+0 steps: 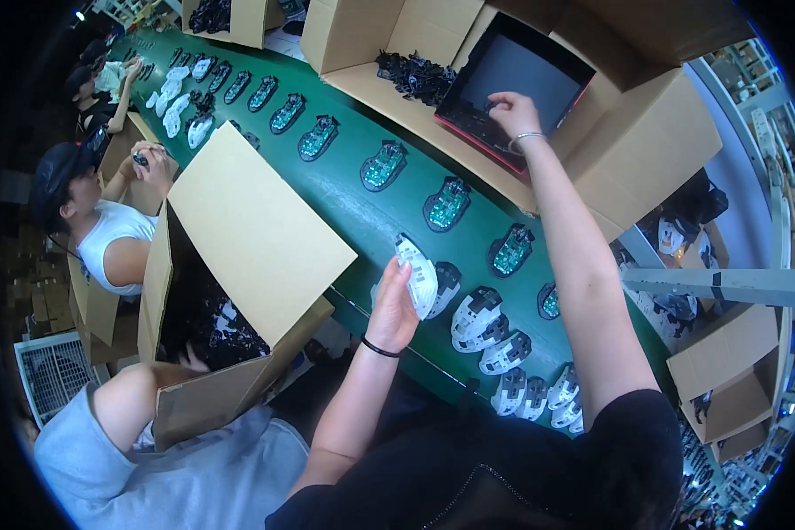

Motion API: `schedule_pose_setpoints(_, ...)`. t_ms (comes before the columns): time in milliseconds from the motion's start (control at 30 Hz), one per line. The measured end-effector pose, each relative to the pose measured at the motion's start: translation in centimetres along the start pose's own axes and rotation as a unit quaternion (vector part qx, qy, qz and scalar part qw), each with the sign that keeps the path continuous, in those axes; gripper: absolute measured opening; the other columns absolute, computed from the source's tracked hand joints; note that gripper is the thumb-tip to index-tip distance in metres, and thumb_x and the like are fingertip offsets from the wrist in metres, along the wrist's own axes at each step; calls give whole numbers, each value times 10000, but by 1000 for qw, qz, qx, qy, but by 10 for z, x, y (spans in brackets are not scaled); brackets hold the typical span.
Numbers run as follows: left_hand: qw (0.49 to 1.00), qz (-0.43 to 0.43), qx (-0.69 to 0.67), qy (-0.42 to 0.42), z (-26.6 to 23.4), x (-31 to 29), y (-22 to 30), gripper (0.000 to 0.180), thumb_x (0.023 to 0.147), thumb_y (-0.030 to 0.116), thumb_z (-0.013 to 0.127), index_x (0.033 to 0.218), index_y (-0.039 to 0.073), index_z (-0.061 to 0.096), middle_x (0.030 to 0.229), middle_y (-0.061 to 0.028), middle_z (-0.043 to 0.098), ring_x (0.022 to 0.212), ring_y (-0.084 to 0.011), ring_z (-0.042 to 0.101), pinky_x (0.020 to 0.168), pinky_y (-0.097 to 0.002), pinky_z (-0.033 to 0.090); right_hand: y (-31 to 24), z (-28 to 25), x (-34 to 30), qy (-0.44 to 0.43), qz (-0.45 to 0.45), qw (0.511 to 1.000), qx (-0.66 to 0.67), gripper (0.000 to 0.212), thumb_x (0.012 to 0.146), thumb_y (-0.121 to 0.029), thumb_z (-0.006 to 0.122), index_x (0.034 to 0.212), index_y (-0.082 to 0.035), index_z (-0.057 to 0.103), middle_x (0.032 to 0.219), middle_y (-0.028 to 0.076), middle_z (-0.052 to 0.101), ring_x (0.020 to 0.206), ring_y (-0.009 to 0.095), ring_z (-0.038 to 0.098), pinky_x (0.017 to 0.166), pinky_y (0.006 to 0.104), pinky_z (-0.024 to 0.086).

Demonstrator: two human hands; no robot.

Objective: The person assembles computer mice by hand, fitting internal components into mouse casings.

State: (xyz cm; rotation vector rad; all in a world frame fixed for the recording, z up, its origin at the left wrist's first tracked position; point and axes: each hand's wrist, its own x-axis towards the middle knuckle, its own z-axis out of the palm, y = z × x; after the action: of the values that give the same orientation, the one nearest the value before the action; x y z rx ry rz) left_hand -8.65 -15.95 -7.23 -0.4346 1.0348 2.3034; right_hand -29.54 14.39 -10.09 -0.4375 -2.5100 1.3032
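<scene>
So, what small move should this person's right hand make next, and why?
Perhaps bring the right hand toward the white shell: the left hand holds that shell up, while the right hand's fingers are bunched over the black tray. Whether they pinch anything is too small to tell.

Looks like a factory assembly workshop. Shown by circuit boards [448, 205] lined along a long green bench [337, 205], among cardboard boxes [667, 146].

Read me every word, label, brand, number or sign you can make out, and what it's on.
No text is readable.
Red-edged black tray under the right hand: any marking too small.
White shell in the left hand: nothing legible.
Circuit boards: any print too small.
Open cardboard flap: nothing legible.
</scene>
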Motion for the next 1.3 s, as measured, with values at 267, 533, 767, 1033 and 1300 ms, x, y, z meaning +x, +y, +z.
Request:
schedule_pose_setpoints(267,997,24,-40,-65,28,-18,16,349,919,359,472,1203,156,456,1045,-26,589,884,-163,591,642,-295,484,-135,-68,-180,-325,74,890,310,216,779,-51,666,989,-18,626,858,35,653,731,75,600,610,186,474)
schedule_pose_setpoints(533,991,-71,-22,-110,37,-46,6,471,913,279,524,1310,108,338,1155,-19,522,1059,-137,531,890,-311,441,-139,-85,-266,-123,-3,942,312,133,757,4,661,889,9,641,846,65,658,764,129,630,659,241,503)
schedule_pose_setpoints(767,984,-46,-3,-172,41,-69,2,424,901,265,515,1288,165,371,1078,12,540,942,-109,551,688,-277,464,-142,-89,-305,-52,-501,858,-96,258,632,-36,588,885,0,627,954,121,617,825,262,624,663,314,526)
schedule_pose_setpoints(1033,985,-16,31,-168,35,-78,-1,643,786,135,618,1336,121,284,1140,-37,497,1039,-154,513,860,-321,449,-146,-87,-326,-55,-235,970,44,378,722,-49,670,1085,2,578,1057,123,585,1004,242,557,822,329,481)
schedule_pose_setpoints(1300,970,25,101,-219,32,-72,3,839,681,144,687,1375,88,219,1231,-99,436,1170,-224,443,988,-370,370,-141,-67,-314,-272,92,876,388,518,772,-58,658,1243,-38,442,1135,86,538,1049,147,499,892,289,421)
